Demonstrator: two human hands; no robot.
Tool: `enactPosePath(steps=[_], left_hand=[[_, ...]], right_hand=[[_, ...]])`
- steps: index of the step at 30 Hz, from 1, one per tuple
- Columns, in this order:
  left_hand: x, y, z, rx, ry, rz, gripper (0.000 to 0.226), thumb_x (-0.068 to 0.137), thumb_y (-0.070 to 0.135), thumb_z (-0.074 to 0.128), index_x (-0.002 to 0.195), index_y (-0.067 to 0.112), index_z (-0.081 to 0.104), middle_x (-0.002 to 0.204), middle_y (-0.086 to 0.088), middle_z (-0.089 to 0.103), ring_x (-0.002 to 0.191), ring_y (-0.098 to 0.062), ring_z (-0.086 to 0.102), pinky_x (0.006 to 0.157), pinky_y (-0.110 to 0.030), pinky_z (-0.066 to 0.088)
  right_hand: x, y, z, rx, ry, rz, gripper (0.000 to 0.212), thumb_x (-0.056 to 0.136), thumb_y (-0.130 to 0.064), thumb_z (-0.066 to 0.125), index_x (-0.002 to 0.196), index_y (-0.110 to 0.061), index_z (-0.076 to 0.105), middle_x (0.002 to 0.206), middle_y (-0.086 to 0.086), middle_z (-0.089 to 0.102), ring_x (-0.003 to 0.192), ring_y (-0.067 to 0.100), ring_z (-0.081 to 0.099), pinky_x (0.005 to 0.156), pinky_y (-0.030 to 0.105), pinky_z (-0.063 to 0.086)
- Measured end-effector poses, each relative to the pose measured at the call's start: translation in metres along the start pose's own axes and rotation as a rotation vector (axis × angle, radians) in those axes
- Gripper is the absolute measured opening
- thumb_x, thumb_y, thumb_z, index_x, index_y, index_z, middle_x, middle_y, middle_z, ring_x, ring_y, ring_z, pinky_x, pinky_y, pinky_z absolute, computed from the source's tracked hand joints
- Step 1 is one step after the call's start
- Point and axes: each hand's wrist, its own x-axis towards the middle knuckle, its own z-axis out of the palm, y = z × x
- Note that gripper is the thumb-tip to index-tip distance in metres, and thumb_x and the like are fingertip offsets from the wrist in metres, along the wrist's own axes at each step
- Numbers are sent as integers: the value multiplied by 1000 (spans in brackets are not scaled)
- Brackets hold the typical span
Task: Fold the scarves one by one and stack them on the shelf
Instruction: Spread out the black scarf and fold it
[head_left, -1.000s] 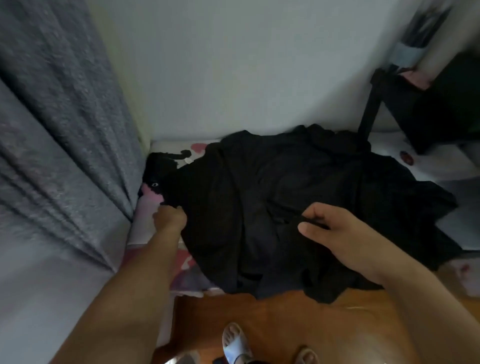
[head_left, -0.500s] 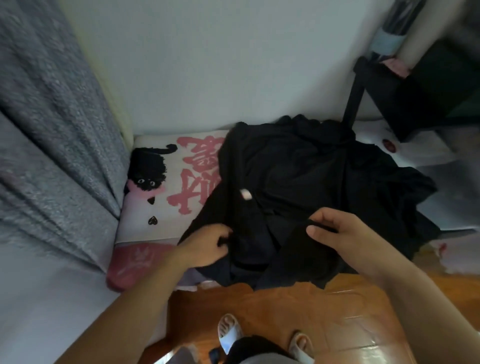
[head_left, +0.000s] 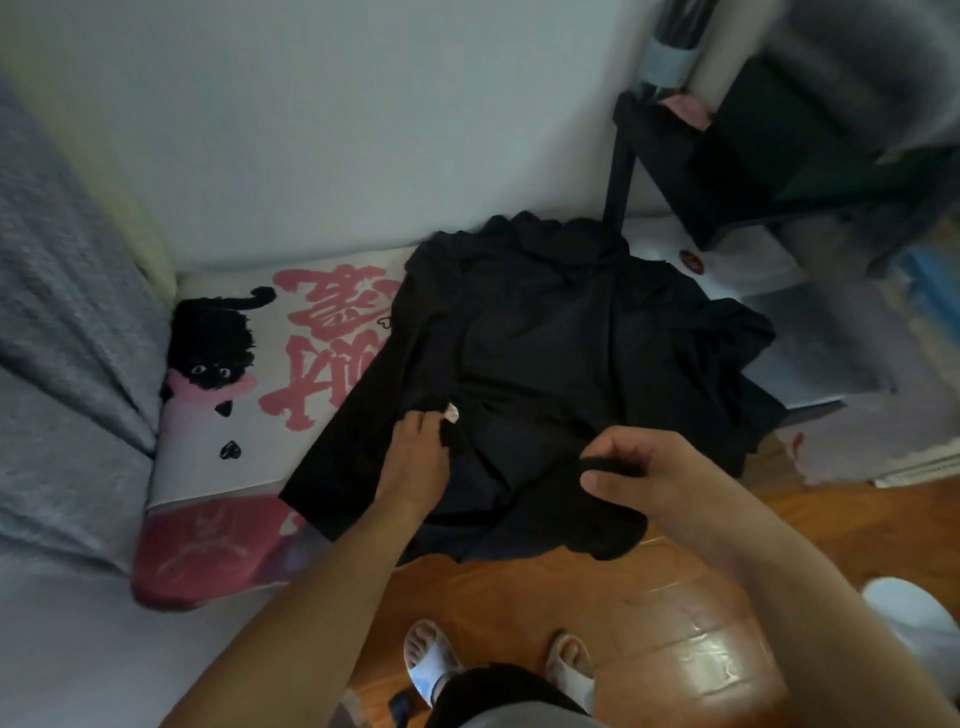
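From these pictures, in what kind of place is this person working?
Probably a room in a home, perhaps a bedroom: a cat-print cushion against the wall, a wooden floor, and the person's slippers.

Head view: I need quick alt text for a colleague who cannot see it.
Both hands work a black scarf spread over a cat-print cushion: the left hand pinches it by a small white tag, the right hand grips a bunched fold. Wooden floor below.
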Motion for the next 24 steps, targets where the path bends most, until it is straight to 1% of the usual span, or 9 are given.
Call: enactPosePath(steps=[3,7,11,13,16,19,21,22,24], left_hand=[[6,-10,4,-50,98,-149,26,91,2,59,116,5,57,122,-16,51,114,-35,52,101,-44,47],[8,-17,0,33,36,-207,31,93,23,69,116,4,61,116,-19,58,111,-37,54,94,-48,49],[11,-17,-13,0,-2,-342,13,96,15,63,103,6,67,105,-19,68,102,-38,64,84,-39,52],[6,-10,-24,-138,81,-433,14,97,17,63,102,6,71,102,-16,71,101,-36,65,86,-36,49],[-13,8,-50,-304,272,-488,20,100,22,60,104,7,73,96,-13,72,94,-32,66,84,-37,50],[-33,30,-89,-286,386,-455,24,102,23,58,103,7,76,91,-12,73,87,-31,66,75,-34,46],[-43,49,-123,-325,471,-428,23,102,24,56,100,10,74,92,-11,72,87,-30,65,78,-38,49],[-48,62,-142,-422,505,-427,22,102,24,54,95,12,71,90,-8,70,86,-28,63,79,-38,48],[-58,100,-178,-784,539,-437,22,103,22,51,87,15,63,87,-8,61,85,-23,55,79,-36,44]], right_hand=[[-10,7,-8,65,19,-8,6,90,-11,70,86,-15,70,84,27,69,81,50,68,72,77,46],[-21,19,-16,83,38,-22,7,91,-13,70,85,-18,70,83,29,68,81,53,65,71,76,45],[-33,25,-26,100,10,-32,6,92,-11,69,87,-13,68,83,34,65,80,57,63,69,76,45],[-38,24,-32,85,-5,-55,6,93,-10,68,87,-12,68,81,31,67,79,55,65,69,72,49],[-44,20,-42,28,-26,-106,9,94,-13,67,86,-16,71,82,19,72,79,42,71,73,60,57],[-51,14,-51,-64,-57,-153,14,96,-19,64,88,-23,74,88,-2,76,84,13,73,83,39,59],[-58,7,-56,-135,-76,-207,16,98,-20,63,90,-28,75,93,-12,75,88,2,70,86,31,57],[-61,2,-58,-177,-75,-255,18,98,-20,62,91,-31,75,94,-16,74,90,-2,69,85,28,56],[-65,-9,-61,-248,8,-419,22,97,-17,63,93,-35,75,96,-23,71,94,-9,64,84,15,49]])
